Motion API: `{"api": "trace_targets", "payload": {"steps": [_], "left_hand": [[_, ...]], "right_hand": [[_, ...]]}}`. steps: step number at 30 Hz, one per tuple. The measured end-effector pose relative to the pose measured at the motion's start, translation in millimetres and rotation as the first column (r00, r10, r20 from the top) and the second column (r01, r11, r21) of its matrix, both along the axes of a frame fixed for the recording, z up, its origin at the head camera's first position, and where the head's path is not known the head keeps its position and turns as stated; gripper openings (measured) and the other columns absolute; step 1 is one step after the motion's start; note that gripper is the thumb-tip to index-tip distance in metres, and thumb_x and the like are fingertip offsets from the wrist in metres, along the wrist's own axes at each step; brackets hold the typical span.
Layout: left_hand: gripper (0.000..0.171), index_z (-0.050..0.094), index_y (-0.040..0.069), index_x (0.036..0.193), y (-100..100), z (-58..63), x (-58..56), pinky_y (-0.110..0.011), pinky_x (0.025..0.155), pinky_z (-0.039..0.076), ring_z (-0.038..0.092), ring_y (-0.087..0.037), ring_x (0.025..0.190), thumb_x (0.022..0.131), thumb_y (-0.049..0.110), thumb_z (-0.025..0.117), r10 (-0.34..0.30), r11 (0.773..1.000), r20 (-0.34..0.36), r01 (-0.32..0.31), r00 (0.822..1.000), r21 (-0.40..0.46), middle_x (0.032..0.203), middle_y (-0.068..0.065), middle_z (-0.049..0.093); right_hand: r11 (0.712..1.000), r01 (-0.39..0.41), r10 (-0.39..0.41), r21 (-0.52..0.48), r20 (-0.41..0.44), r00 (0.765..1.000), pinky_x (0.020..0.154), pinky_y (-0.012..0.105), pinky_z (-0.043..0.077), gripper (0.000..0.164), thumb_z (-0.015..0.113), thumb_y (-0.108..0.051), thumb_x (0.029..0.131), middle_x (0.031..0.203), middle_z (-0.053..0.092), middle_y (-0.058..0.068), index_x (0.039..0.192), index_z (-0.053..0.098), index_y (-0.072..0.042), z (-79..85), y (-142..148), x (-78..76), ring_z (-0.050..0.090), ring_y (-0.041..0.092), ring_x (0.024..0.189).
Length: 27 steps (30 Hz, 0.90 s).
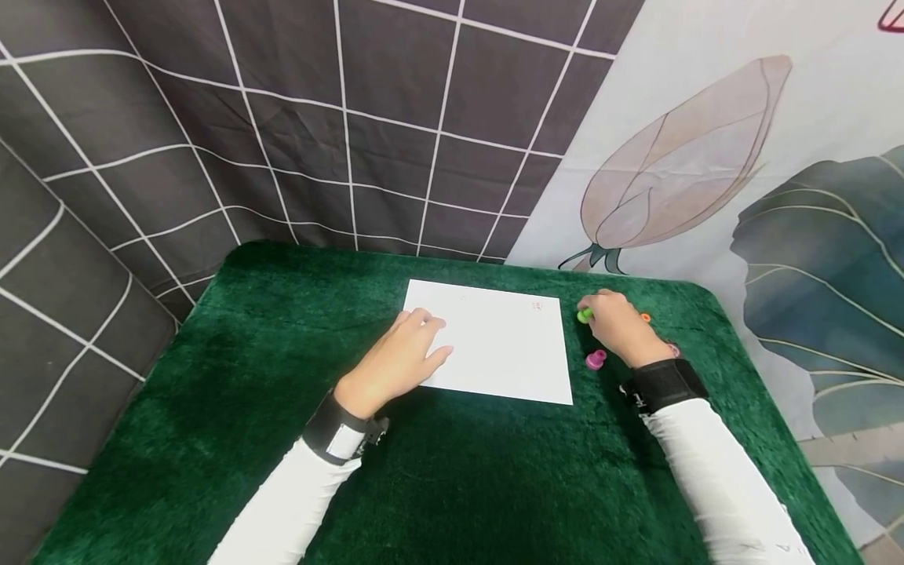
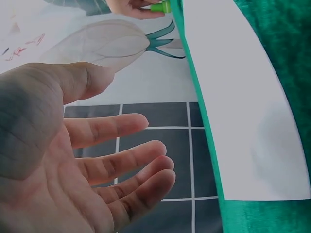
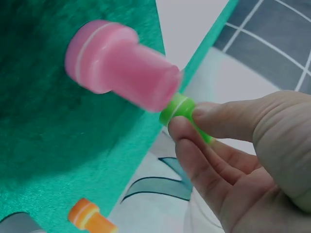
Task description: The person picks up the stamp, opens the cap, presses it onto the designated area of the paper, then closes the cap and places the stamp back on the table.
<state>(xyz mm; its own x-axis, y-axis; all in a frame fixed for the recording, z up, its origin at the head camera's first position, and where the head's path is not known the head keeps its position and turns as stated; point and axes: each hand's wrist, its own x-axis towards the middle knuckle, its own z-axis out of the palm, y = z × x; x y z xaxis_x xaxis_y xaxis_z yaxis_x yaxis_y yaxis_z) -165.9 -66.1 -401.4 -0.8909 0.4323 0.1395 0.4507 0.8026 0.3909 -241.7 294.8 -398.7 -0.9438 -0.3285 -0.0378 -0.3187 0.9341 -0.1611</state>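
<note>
My right hand (image 1: 623, 328) pinches a small green stamp (image 3: 176, 108) between thumb and fingertips, just past the right edge of a white sheet of paper (image 1: 501, 345). A pink stamp (image 1: 595, 360) lies on the green cloth close by and looms large in the right wrist view. Over the paper's left side is my left hand (image 1: 397, 362), its fingers loosely spread and holding nothing. Near the sheet's upper right corner there is a small red printed mark (image 1: 537, 307); a very faint one shows near the top edge.
An orange stamp (image 3: 85, 213) lies behind my right hand, and another pinkish piece (image 1: 674, 350) is partly hidden by the wrist. A grey object (image 3: 19, 223) shows at the right wrist view's corner. Dark checked (image 1: 395, 157) and flowered cloth (image 1: 678, 173) hang behind the table.
</note>
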Motion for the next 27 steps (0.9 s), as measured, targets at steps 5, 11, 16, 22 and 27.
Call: {"api": "trace_targets", "payload": {"steps": [5,11,16,22,27], "left_hand": [[0.047,0.059,0.007,0.129,1,10.2,-2.2,-0.043,0.098,0.053,0.050,-0.026,0.115,0.094,0.038,0.059,0.005,1.000,0.006,-0.005,1.000,0.024,0.130,-0.013,0.057],[0.047,0.059,0.006,0.129,6,25.2,-8.6,-0.044,0.098,0.052,0.048,-0.026,0.117,0.095,0.038,0.057,0.006,0.997,0.002,-0.006,1.000,0.080,0.131,-0.013,0.056],[0.046,0.058,0.007,0.130,8,39.7,-11.5,-0.046,0.101,0.049,0.048,-0.026,0.119,0.096,0.038,0.057,0.021,0.991,-0.017,-0.019,1.000,0.134,0.130,-0.013,0.056],[0.045,0.058,0.007,0.130,7,51.5,-8.0,-0.045,0.101,0.050,0.049,-0.025,0.117,0.095,0.035,0.059,0.055,0.975,-0.026,-0.048,0.998,0.218,0.128,-0.011,0.057],[0.041,0.059,0.007,0.129,6,56.2,-4.4,-0.045,0.099,0.050,0.050,-0.024,0.115,0.095,0.031,0.060,0.063,0.960,-0.073,-0.040,0.995,0.278,0.126,-0.010,0.058]], "right_hand": [[0.999,-0.036,0.035,-0.040,-0.033,0.999,0.076,0.050,0.059,0.023,0.058,0.008,0.089,0.107,0.066,0.028,0.110,0.068,0.007,6.6,-4,5.7,0.061,0.040,0.099],[0.990,-0.115,0.099,-0.083,-0.183,0.978,0.071,0.050,0.059,0.021,0.065,0.008,0.085,0.099,0.069,0.025,0.106,0.069,0.006,18.2,-10,12.8,0.064,0.035,0.089],[0.978,-0.135,0.089,-0.162,-0.267,0.960,0.062,0.044,0.056,0.022,0.068,0.002,0.086,0.097,0.068,0.021,0.108,0.068,0.004,29.3,-19,22.3,0.062,0.027,0.076],[0.962,-0.071,-0.018,-0.263,-0.320,0.947,0.063,0.044,0.056,0.026,0.070,-0.007,0.087,0.097,0.068,0.015,0.112,0.068,-0.002,42.1,-34,39.8,0.062,0.024,0.077],[0.919,-0.071,-0.099,-0.388,-0.402,0.910,0.062,0.046,0.058,0.024,0.072,-0.012,0.087,0.092,0.071,0.014,0.109,0.070,-0.003,51.0,-47,58.3,0.065,0.024,0.076]]}}
